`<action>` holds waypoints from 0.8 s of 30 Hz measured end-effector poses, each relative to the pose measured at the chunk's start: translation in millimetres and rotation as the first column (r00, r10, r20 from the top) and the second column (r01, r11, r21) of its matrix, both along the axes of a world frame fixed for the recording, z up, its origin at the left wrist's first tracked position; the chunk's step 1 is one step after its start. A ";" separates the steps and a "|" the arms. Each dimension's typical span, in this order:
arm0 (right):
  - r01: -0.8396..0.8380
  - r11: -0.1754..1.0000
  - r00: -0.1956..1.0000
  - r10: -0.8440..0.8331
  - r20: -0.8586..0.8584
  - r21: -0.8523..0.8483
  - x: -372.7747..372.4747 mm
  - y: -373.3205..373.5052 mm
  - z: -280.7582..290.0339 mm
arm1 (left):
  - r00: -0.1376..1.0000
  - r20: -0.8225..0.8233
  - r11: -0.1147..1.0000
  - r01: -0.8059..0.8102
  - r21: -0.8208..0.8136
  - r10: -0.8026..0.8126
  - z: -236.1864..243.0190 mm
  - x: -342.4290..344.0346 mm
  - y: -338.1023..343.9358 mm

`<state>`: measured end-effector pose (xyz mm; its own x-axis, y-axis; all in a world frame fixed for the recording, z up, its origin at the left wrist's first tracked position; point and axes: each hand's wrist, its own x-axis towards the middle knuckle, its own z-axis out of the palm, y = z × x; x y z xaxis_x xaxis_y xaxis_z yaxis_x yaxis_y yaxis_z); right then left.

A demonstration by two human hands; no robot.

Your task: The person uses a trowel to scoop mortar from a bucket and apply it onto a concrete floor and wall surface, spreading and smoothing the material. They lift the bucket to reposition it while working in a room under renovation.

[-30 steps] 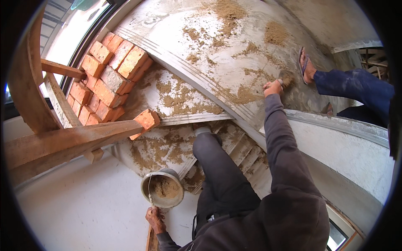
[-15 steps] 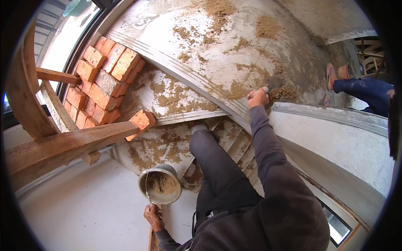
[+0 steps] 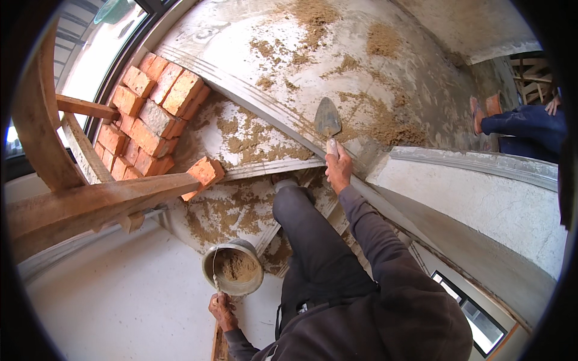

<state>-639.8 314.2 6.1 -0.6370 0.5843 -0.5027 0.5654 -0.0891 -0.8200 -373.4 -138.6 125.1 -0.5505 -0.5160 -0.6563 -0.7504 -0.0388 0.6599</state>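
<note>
My right hand (image 3: 339,165) is closed round the handle of a pointed trowel (image 3: 328,117), its grey blade facing away from me over the edge of the upper step. Low on the left, my left hand (image 3: 223,311) grips the handle of a bucket (image 3: 261,281), which tilts so that its mouth shows. Brown sandy mortar (image 3: 239,265) lies inside it. More of the sandy material (image 3: 395,129) is heaped to the right of the trowel, and thin patches are spread over the concrete floor (image 3: 241,54).
Orange bricks (image 3: 144,137) are stacked on the left beside the window frame. A single brick (image 3: 206,171) stands at the end of a thick wooden beam (image 3: 108,201). A low curved white wall (image 3: 481,189) runs along the right. Another person's leg (image 3: 521,126) is at the far right.
My right hand has drawn the trowel left, away from the sandy heap, and its blade now shows whole. The bucket has barely shifted. The other person's hand has come into view.
</note>
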 end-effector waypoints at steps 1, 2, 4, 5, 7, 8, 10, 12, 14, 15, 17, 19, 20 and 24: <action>-0.041 0.988 0.999 0.042 -0.005 0.147 3.8 12.7 -15.6 | 1.000 -0.007 1.000 0.006 0.010 -0.006 -1.8 0.9 0.4; -0.076 0.952 0.997 0.081 -0.003 0.296 10.4 38.9 -45.9 | 1.000 -0.014 1.000 0.013 0.024 -0.013 -4.0 -0.6 2.5; 0.013 0.967 1.000 -0.015 0.006 0.253 -2.3 50.1 -44.4 | 1.000 -0.030 1.000 -0.006 0.008 0.006 1.8 3.6 1.2; 0.158 0.984 0.986 -0.161 0.037 0.086 -14.2 52.1 -16.9 | 0.999 -0.040 1.000 0.000 -0.002 0.000 5.8 3.8 2.6; 0.357 0.933 0.934 -0.357 -0.013 0.041 -24.6 87.5 -33.4 | 0.998 -0.063 1.000 0.024 -0.001 -0.024 11.1 0.1 9.3; 0.451 0.892 0.892 -0.450 -0.052 0.013 -34.2 107.8 -37.4 | 0.999 -0.048 1.000 0.022 0.007 -0.022 7.7 -2.8 11.7; 0.462 0.884 0.884 -0.466 0.048 0.067 -51.3 119.9 -31.8 | 1.000 -0.012 1.000 0.009 -0.003 -0.009 11.2 -2.0 10.0; 0.302 0.945 0.936 -0.318 0.148 0.124 -56.1 120.6 -20.9 | 1.000 -0.007 0.999 0.030 -0.045 -0.030 15.5 -4.9 12.4; 0.071 0.920 0.993 -0.102 0.061 0.386 -52.7 120.4 -15.2 | 0.999 -0.010 0.998 0.045 -0.052 -0.046 20.3 -12.5 18.6; -0.003 0.867 0.999 -0.023 0.046 0.498 -47.4 116.3 -11.3 | 0.999 -0.006 0.998 0.051 -0.045 -0.051 24.7 -16.4 20.8; -0.056 0.769 0.997 0.074 -0.001 0.636 -35.7 98.0 6.1 | 0.998 -0.014 0.997 0.068 -0.039 -0.069 36.2 -23.6 23.7; -0.028 0.714 0.989 0.119 -0.082 0.699 -18.3 96.3 0.8 | 0.994 -0.042 0.995 0.100 -0.026 -0.101 47.8 -35.3 30.2; -0.052 0.732 0.987 0.142 -0.077 0.680 -7.8 80.0 1.2 | 0.992 -0.056 0.993 0.113 -0.037 -0.115 55.9 -38.2 30.3; -0.061 0.845 0.990 0.119 -0.076 0.531 37.0 48.6 9.9 | 0.972 -0.128 0.980 0.191 -0.052 -0.196 96.4 -66.9 45.1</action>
